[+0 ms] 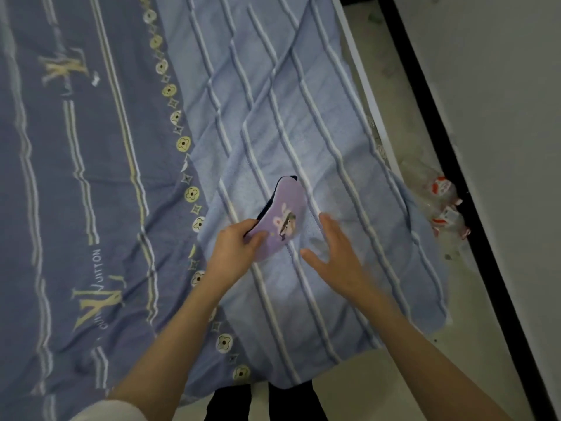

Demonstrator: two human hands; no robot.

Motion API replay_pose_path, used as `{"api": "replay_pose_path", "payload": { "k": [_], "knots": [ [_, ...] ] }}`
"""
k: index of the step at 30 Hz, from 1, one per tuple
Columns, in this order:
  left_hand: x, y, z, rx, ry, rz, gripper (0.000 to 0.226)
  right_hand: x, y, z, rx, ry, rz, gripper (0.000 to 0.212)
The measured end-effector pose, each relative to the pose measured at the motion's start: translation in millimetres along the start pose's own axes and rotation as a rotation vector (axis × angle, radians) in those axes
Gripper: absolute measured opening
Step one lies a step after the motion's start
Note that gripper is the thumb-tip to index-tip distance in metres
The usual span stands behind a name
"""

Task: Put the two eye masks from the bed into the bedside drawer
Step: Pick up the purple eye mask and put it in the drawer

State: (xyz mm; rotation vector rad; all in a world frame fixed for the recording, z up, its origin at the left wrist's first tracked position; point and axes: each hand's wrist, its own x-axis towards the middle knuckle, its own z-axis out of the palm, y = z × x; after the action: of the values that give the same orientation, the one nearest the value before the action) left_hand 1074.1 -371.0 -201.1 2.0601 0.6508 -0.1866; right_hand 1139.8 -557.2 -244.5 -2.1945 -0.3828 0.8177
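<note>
A lilac eye mask (285, 214) with a small cartoon print and a dark underside lies on the light blue striped blanket (303, 117) near the bed's edge. My left hand (235, 252) pinches the mask's near end between thumb and fingers. My right hand (337, 253) hovers just right of the mask, fingers spread, holding nothing. A dark edge peeks out under the lilac mask; whether it belongs to a second mask I cannot tell. No drawer is in view.
A darker blue bedspread (76, 177) with gold logos covers the bed's left side. On the floor to the right lie clear plastic bottles (440, 202) with red-and-white labels, beside a black strip (455, 147) along the white wall.
</note>
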Motion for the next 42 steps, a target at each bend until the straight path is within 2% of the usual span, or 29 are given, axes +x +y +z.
{"api": "replay_pose_path", "payload": {
  "k": [3,6,8,10,13,15,18,20,21,23,26,29,31,33,38,40,42],
  "knots": [
    [-36,15,-35,-0.158,-0.069,0.031,0.013,-24,-51,1,0.105,-0.005,-0.07,0.083],
    [-71,26,-75,-0.249,-0.107,0.087,0.008,-48,-102,-5,0.17,-0.079,-0.117,0.083],
    [-92,31,-101,-0.283,-0.102,0.13,0.01,-64,-135,-7,0.245,-0.103,-0.132,0.074],
    [-115,35,-124,-0.324,-0.069,0.158,0.009,-84,-167,-1,0.383,-0.13,-0.143,0.056],
    [-149,34,-154,-0.309,0.024,0.197,0.012,-110,-205,21,0.515,-0.153,-0.173,0.024],
    [-173,26,-173,-0.256,0.15,0.206,0.013,-127,-225,40,0.517,-0.157,-0.203,0.008],
    [-208,6,-199,-0.166,0.394,0.188,0.013,-150,-255,67,0.507,-0.175,-0.228,0.013],
    [-230,-11,-217,-0.193,0.52,0.181,0.025,-160,-272,80,0.514,-0.166,-0.233,0.013],
    [-242,-19,-226,-0.223,0.533,0.166,0.034,-166,-282,86,0.528,-0.169,-0.234,0.011],
    [-266,-33,-246,-0.26,0.443,0.135,0.045,-176,-302,97,0.549,-0.205,-0.245,0.009],
    [-300,-50,-268,-0.304,0.339,0.118,0.03,-187,-333,116,0.573,-0.28,-0.281,0.009],
    [-334,-61,-284,-0.469,0.501,0.113,0.012,-199,-361,142,0.664,-0.425,-0.288,0.01],
    [-356,-68,-292,-0.543,0.651,0.1,0.009,-208,-376,165,0.695,-0.596,-0.243,0.01],
    [-380,-76,-298,-0.554,0.755,0.057,0.009,-220,-389,187,0.659,-0.734,-0.194,0.02],
    [-451,-102,-291,-0.487,0.94,-0.099,0.026,-247,-419,236,0.62,-0.863,-0.15,0.018],
    [-485,-112,-280,-0.477,1.078,-0.174,0.021,-259,-425,253,0.593,-0.913,-0.142,0.012],
    [-521,-119,-269,-0.472,1.213,-0.251,0.026,-273,-428,269,0.577,-0.973,-0.13,0.011]
  ]
}}
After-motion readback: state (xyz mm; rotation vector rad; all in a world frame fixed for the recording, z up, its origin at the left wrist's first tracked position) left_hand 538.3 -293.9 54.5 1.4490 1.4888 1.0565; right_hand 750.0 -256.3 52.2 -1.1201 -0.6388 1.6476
